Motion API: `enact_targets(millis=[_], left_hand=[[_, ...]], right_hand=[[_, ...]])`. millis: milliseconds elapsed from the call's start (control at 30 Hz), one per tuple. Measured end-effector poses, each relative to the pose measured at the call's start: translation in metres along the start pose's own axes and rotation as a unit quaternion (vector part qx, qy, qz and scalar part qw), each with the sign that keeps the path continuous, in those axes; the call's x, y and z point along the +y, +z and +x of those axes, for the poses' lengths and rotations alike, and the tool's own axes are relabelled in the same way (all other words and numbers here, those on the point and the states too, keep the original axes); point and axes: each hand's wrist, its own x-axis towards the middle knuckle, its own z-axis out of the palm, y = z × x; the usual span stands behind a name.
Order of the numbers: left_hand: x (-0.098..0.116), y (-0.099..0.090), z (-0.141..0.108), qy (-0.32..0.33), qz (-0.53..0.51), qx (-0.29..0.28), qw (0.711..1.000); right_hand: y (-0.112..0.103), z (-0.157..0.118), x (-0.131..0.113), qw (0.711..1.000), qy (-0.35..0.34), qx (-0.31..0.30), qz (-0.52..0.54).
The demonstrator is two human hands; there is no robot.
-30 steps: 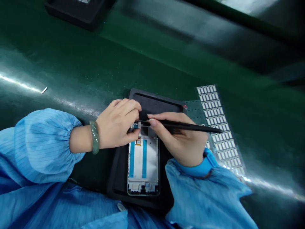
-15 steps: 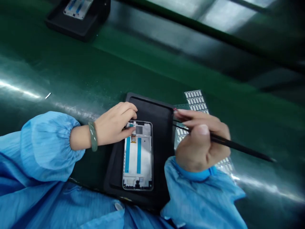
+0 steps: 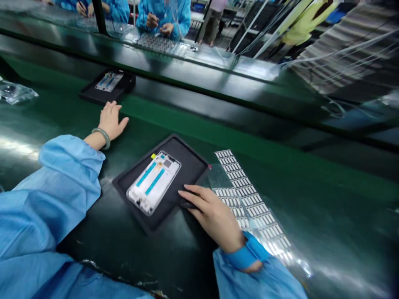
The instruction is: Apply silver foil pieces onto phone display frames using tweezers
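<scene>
My left hand (image 3: 111,121) reaches out over the green bench, fingers stretched and holding nothing, just short of a far black tray (image 3: 89,92) that bears another phone frame (image 3: 108,81). My right hand (image 3: 215,214) pinches the right edge of the near black tray (image 3: 190,166); tweezers do not show in it, and its palm is hidden. Tilted in that tray lies a silver phone frame (image 3: 156,180) with two blue strips, a small copper-coloured flex connector and a yellow tab at its upper left.
Sheets of small white-and-black stickers (image 3: 246,191) lie right of the near tray. A clear plastic bag (image 3: 15,92) sits at far left. Beyond a raised metal ledge (image 3: 199,93), co-workers in blue sleeves (image 3: 179,20) handle things. Cables (image 3: 339,52) hang at upper right.
My left hand has left the phone frame and moved forward to the far tray. My right hand has come down to the near tray, which has turned clockwise. The view has tipped up.
</scene>
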Motion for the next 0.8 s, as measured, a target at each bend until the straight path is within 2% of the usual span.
enact_targets(millis=[67,100,133,200,300,400,500,600,700,800], left_hand=[[-0.02,-0.001,0.027,-0.067,0.045,0.011,0.997],[-0.027,-0.001,0.039,-0.087,0.065,0.013,0.994],[-0.032,-0.002,0.049,-0.102,0.085,0.014,0.991],[-0.037,-0.003,0.064,-0.121,0.122,0.018,0.985],[-0.037,-0.004,0.076,-0.133,0.171,0.033,0.976],[-0.038,-0.006,0.08,-0.138,0.197,0.048,0.969],[-0.041,-0.01,0.079,-0.136,0.208,0.053,0.967],[-0.039,-0.014,0.075,-0.111,0.211,0.061,0.969],[-0.027,-0.019,0.064,-0.057,0.204,0.072,0.975],[-0.005,-0.025,0.038,0.021,0.188,0.073,0.979]], right_hand=[[0.004,0.03,0.002,0.998,0.029,0.02,-0.046],[0.005,0.047,0.005,0.995,0.068,0.027,-0.07],[0.005,0.065,0.008,0.989,0.106,0.017,-0.097],[0.005,0.101,0.017,0.983,0.138,0.029,-0.115],[0.007,0.148,0.037,0.972,0.195,0.056,-0.119],[0.01,0.175,0.053,0.963,0.235,0.071,-0.108],[0.011,0.179,0.055,0.969,0.222,0.066,-0.086],[0.008,0.169,0.041,0.974,0.205,0.067,-0.068],[0.003,0.157,0.019,0.976,0.198,0.067,-0.054],[-0.008,0.144,-0.006,0.983,0.177,0.039,-0.036]])
